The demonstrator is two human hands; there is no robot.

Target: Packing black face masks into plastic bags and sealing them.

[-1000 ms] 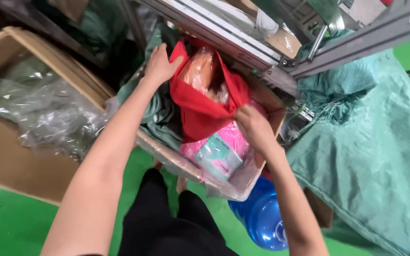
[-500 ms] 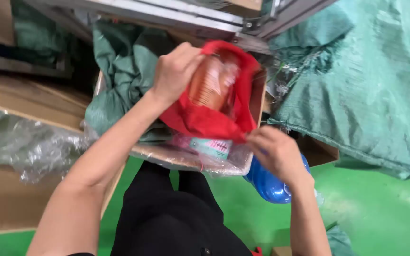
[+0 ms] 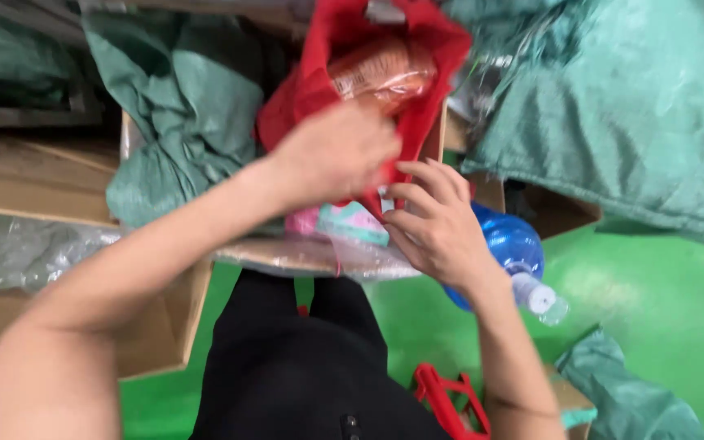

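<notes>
- Left hand is closed on the red bag, gripping its near wall; the hand is blurred, so the exact finger placing cannot be told.
- Right hand lies just beside the left, fingers half curled and spread, their tips at the bag's lower right edge; whether they pinch the cloth or only touch it cannot be told.
- Red bag stands open-mouthed above a cardboard box, toward the box's far side, its top reaching the upper edge of the view.
- Inside the bag a clear packet with orange contents shows at the mouth.
- Below the bag, at the box's near edge, lie a pink pack and a pale green pack, side by side and touching, partly hidden by both hands.
- Clear film covers the box's near rim.
- Green sack cloth is bunched at the box's left side, touching the bag.
- A large green sack fills the right, well apart from the hands.
- Blue bottle with a clear neck lies on the green floor just behind the right wrist.
- Red straps lie on the floor near the right forearm.
- Flat cardboard and crumpled plastic lie at the left.
</notes>
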